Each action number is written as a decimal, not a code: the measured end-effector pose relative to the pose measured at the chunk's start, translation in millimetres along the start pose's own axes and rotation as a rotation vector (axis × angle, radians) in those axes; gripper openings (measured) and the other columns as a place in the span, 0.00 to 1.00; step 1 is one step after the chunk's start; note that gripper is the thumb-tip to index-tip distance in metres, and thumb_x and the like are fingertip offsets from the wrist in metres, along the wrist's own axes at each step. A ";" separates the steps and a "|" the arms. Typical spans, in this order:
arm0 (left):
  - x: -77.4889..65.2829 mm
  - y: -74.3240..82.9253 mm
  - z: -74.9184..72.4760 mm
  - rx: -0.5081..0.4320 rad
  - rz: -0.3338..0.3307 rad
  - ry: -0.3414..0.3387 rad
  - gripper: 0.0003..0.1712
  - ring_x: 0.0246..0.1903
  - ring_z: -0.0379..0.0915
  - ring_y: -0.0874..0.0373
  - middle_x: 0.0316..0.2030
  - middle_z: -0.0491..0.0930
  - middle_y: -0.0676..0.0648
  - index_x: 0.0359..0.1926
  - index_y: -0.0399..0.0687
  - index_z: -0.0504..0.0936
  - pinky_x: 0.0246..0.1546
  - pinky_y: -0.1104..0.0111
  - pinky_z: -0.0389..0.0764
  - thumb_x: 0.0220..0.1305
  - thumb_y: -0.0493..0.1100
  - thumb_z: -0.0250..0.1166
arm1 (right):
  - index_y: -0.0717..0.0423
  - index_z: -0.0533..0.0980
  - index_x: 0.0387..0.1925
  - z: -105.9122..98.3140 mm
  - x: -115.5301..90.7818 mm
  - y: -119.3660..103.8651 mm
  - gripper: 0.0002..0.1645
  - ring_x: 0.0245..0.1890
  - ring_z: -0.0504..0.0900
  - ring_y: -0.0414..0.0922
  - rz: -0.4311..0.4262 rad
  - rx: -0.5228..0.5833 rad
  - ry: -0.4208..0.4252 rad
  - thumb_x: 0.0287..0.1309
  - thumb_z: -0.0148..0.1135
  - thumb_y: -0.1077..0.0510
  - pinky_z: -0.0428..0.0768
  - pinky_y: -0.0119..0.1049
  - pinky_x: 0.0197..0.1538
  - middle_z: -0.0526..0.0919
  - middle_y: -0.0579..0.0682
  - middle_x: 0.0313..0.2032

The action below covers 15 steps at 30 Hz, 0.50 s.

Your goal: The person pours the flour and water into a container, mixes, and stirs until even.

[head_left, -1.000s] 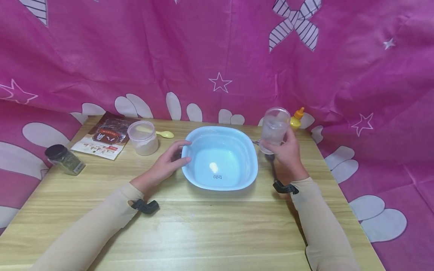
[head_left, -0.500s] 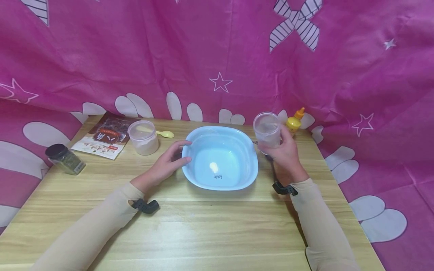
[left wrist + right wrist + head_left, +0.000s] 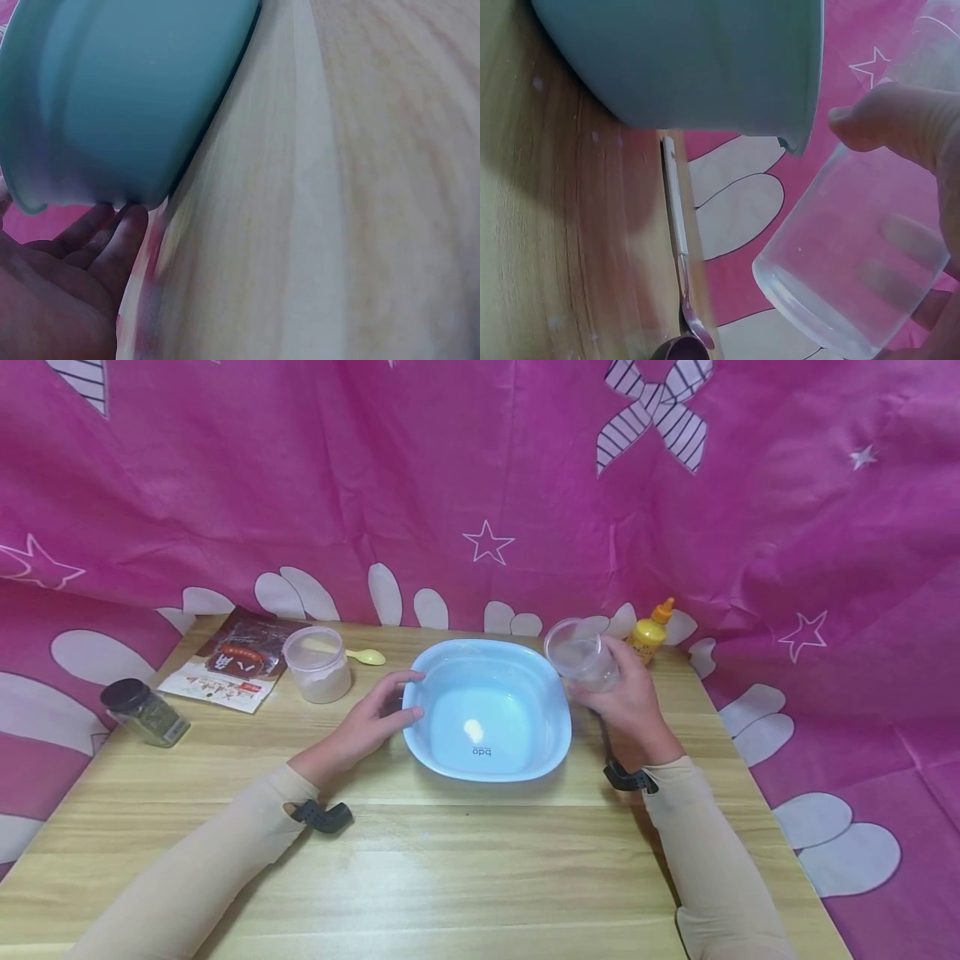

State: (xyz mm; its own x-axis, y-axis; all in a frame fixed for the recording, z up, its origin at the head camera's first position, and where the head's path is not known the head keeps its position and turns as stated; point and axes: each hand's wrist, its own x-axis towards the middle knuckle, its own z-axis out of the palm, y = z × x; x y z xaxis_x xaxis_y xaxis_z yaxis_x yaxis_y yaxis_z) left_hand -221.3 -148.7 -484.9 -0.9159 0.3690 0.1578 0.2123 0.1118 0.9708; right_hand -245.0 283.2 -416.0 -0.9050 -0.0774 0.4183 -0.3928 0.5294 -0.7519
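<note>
Plainly — two hands (image 3: 372,714) (image 3: 628,693), one basin (image 3: 480,665), one tilted cup (image 3: 583,658)

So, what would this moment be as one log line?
left fingers: holding blue basin at rim | right fingers: gripping clear cup, tilted toward basin | blue basin: on table | yellow bottle: upright on table

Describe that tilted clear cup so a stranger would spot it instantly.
On the wooden table, find the light blue basin. At its right, the right hand holds the clear cup. Unlike the upright clear tub at left, it leans toward the basin.
</note>
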 end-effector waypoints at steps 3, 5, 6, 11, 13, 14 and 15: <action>0.0 -0.8 -0.1 0.000 0.006 0.003 0.34 0.72 0.74 0.36 0.73 0.76 0.32 0.81 0.49 0.69 0.73 0.55 0.75 0.80 0.40 0.68 | 0.52 0.77 0.71 -0.7 0.2 0.6 0.49 0.67 0.76 0.55 -0.004 -0.059 -0.002 0.48 0.92 0.58 0.70 0.64 0.73 0.81 0.55 0.66; -0.1 -1.2 -0.2 0.000 0.006 0.002 0.34 0.72 0.74 0.35 0.73 0.75 0.31 0.81 0.48 0.69 0.72 0.57 0.75 0.80 0.40 0.68 | 0.52 0.77 0.71 -1.2 0.6 0.6 0.49 0.67 0.75 0.56 -0.009 -0.083 -0.007 0.48 0.92 0.58 0.70 0.66 0.73 0.81 0.56 0.66; -0.2 -0.9 -0.2 -0.001 0.003 0.001 0.33 0.72 0.74 0.35 0.73 0.75 0.32 0.81 0.49 0.69 0.72 0.57 0.75 0.80 0.41 0.68 | 0.52 0.77 0.71 -1.4 0.5 0.6 0.49 0.67 0.75 0.57 -0.011 -0.085 -0.010 0.48 0.92 0.58 0.70 0.66 0.72 0.81 0.56 0.66; -0.7 0.8 0.4 -0.003 0.005 0.001 0.34 0.72 0.75 0.35 0.72 0.75 0.31 0.81 0.49 0.69 0.71 0.60 0.76 0.80 0.41 0.68 | 0.50 0.79 0.70 -2.4 1.0 1.0 0.49 0.68 0.75 0.55 -0.025 -0.097 -0.016 0.45 0.93 0.57 0.70 0.66 0.72 0.81 0.53 0.66; -0.7 1.4 0.8 -0.004 0.010 0.003 0.34 0.71 0.75 0.34 0.72 0.76 0.31 0.80 0.48 0.69 0.69 0.64 0.77 0.79 0.40 0.69 | 0.49 0.79 0.70 -2.7 1.1 1.5 0.50 0.68 0.75 0.54 -0.028 -0.118 -0.019 0.45 0.94 0.56 0.70 0.67 0.72 0.80 0.53 0.66; -0.7 1.3 0.8 -0.003 0.010 0.004 0.34 0.71 0.75 0.35 0.72 0.76 0.31 0.80 0.48 0.70 0.67 0.67 0.77 0.79 0.40 0.69 | 0.49 0.78 0.70 -2.9 1.3 2.0 0.50 0.68 0.75 0.55 -0.030 -0.128 -0.020 0.45 0.94 0.56 0.70 0.68 0.72 0.80 0.53 0.66; -0.7 1.5 0.9 -0.002 0.012 0.004 0.34 0.71 0.75 0.35 0.71 0.76 0.31 0.80 0.48 0.70 0.67 0.68 0.77 0.79 0.40 0.69 | 0.49 0.78 0.70 -2.9 1.5 2.4 0.50 0.68 0.75 0.55 -0.034 -0.140 -0.021 0.45 0.94 0.56 0.70 0.68 0.71 0.80 0.53 0.67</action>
State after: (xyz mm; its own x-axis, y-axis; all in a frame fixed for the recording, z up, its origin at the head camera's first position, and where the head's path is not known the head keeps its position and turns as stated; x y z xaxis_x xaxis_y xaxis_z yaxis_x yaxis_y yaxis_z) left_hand -220.1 -147.9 -483.7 -0.9149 0.3662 0.1700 0.2223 0.1056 0.9692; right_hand -246.8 286.8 -415.7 -0.8955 -0.1140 0.4303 -0.3978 0.6385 -0.6588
